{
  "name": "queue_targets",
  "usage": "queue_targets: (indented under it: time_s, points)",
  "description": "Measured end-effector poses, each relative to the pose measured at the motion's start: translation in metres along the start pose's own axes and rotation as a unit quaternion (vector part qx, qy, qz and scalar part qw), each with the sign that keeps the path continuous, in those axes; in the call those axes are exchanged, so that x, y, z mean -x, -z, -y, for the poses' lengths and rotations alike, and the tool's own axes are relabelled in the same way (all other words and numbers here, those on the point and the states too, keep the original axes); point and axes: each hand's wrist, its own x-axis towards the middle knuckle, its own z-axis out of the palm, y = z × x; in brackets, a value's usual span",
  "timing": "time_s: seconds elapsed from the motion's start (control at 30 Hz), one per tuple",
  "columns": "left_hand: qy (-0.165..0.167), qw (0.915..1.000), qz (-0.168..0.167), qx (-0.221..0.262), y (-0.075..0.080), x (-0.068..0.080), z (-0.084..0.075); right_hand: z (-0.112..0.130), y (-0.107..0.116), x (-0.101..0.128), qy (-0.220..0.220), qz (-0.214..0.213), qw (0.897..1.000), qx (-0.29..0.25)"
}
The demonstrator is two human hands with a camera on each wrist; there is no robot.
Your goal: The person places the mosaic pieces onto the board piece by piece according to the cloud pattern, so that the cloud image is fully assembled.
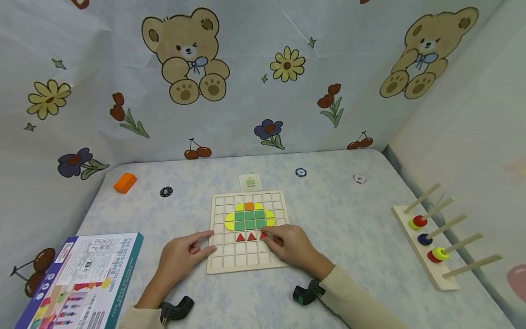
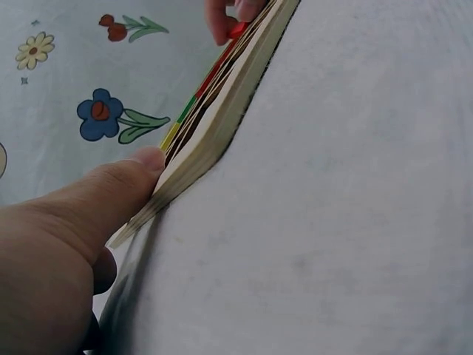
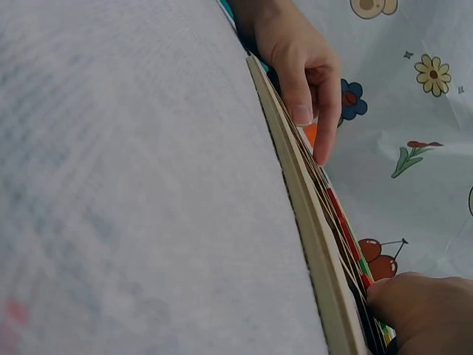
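Nearest us, our left hand lay on the counter, its grip relaxed, thumb and forefinger touching the left edge of the wooden grid board. Our right hand rested on the board's right half, fingertips pinching a red triangle tile beside two others in the row. That board sat near the counter's front edge, midway. We saw a bead box at the front left corner and a peg rack along the right edge.
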Motion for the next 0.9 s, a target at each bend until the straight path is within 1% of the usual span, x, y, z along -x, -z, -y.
queue_targets:
  time_s: [0.2, 0.4, 0.67, 0.9]
  points:
    - [-0.003, 1.0, 0.0, 0.001, -0.0011, -0.0014, -0.0033, -0.0022, 0.0033, 0.0013, 0.002, 0.0, 1.0, 0.005]
    - [-0.001, 1.0, 0.0, 0.008, 0.0009, -0.0009, -0.0039, -0.0023, 0.0006, 0.0001, 0.006, -0.009, 1.0, 0.004]
    - [0.001, 1.0, 0.0, 0.007, 0.0007, 0.0004, -0.0035, 0.0008, 0.0007, -0.0007, 0.001, -0.021, 1.0, 0.0]
    - [-0.005, 1.0, -0.002, 0.005, 0.0005, -0.0019, -0.0041, 0.0023, 0.0029, -0.0027, -0.011, -0.017, 1.0, -0.002]
